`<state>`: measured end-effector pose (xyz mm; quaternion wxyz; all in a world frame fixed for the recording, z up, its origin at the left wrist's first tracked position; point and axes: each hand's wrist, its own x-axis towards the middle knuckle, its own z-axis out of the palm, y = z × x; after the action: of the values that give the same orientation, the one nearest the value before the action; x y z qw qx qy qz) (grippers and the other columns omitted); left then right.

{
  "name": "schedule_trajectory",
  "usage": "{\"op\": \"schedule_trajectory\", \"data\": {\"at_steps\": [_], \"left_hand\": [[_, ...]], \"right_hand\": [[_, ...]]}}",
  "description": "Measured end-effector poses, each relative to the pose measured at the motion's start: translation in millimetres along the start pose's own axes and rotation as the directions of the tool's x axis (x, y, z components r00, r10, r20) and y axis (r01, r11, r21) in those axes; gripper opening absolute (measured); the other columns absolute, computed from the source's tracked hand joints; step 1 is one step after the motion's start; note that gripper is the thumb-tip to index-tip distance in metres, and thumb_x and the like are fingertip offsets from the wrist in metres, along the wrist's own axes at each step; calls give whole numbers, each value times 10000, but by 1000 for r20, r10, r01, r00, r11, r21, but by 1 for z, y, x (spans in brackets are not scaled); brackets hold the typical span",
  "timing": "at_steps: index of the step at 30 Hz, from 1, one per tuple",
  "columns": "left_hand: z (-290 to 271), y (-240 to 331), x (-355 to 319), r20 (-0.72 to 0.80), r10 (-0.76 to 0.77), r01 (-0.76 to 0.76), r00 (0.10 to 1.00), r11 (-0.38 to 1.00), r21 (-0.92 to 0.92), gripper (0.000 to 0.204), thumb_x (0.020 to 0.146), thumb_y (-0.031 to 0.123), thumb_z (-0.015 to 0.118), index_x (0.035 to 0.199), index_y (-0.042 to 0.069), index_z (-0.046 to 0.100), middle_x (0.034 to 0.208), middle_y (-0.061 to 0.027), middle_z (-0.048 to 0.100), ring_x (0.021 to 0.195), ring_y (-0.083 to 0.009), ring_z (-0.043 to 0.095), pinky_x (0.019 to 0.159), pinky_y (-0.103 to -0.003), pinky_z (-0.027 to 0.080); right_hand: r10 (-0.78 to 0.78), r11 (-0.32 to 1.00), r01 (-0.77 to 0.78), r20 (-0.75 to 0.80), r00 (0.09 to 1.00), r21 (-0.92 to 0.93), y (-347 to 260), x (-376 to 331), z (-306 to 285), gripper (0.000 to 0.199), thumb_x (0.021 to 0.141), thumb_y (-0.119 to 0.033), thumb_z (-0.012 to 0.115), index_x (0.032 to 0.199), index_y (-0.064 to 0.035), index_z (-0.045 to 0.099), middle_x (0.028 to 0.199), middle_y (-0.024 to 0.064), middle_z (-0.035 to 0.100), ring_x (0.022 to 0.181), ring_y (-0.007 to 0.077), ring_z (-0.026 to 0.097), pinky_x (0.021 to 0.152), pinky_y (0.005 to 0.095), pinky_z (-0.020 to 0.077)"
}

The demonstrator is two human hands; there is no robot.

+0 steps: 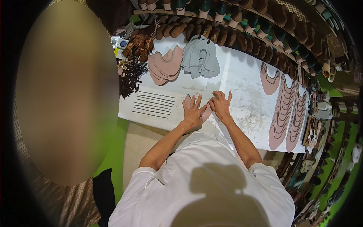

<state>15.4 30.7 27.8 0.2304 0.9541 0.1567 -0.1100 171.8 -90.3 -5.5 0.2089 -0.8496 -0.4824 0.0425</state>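
A pink U-shaped shoe upper piece (206,113) lies on the white table in front of me, partly hidden under my fingers. My left hand (193,113) rests flat on it with the fingers spread, pressing it to the table. Beside it, my right hand (221,104) has its thumb and fingertips bent together at the edge of the piece. Whether a thin strip is between those fingertips is too small to tell. Left of my hands, several thin dark strips (154,104) are laid out in parallel rows.
Stacked pink pieces (165,66) and grey pieces (200,58) lie at the back. Overlapping pink uppers with dark edges (281,117) form rows at right. Dark scraps (130,75) are heaped at left. Shoe racks (242,26) curve behind the table (245,90). A large blurred area covers the left.
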Motion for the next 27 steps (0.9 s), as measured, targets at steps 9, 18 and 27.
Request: {"op": "schedule_trajectory", "data": {"at_steps": [9, 18, 27], "left_hand": [[14, -7, 9, -130, 32, -25, 991, 998, 57, 716, 763, 185, 699, 1468, 280, 613, 1740, -155, 148, 1585, -439, 116, 1111, -823, 107], [9, -7, 13, -111, 37, -26, 993, 995, 98, 626, 825, 217, 683, 1446, 287, 641, 1744, -139, 156, 1587, -429, 120, 1123, -810, 111], [10, -6, 12, -117, 28, -24, 993, 999, 34, 636, 805, 211, 653, 1438, 257, 646, 1740, -169, 154, 1584, -438, 123, 1117, -810, 104]], "right_hand": [[4, 1000, -5, -24, 1000, -23, -2, 3, -1, 196, 915, -260, 683, 864, -85, 756, 1262, 32, 636, 1319, 247, 525, 1205, 704, 141], [79, 994, -83, 52, 995, 74, 3, -1, -7, 173, 913, -249, 717, 855, -91, 758, 1327, 38, 611, 1348, 261, 504, 1202, 718, 117], [94, 989, -96, 27, 995, 112, 7, 1, -8, 167, 920, -249, 733, 896, -85, 752, 1344, 54, 607, 1353, 271, 498, 1197, 723, 111]]}}
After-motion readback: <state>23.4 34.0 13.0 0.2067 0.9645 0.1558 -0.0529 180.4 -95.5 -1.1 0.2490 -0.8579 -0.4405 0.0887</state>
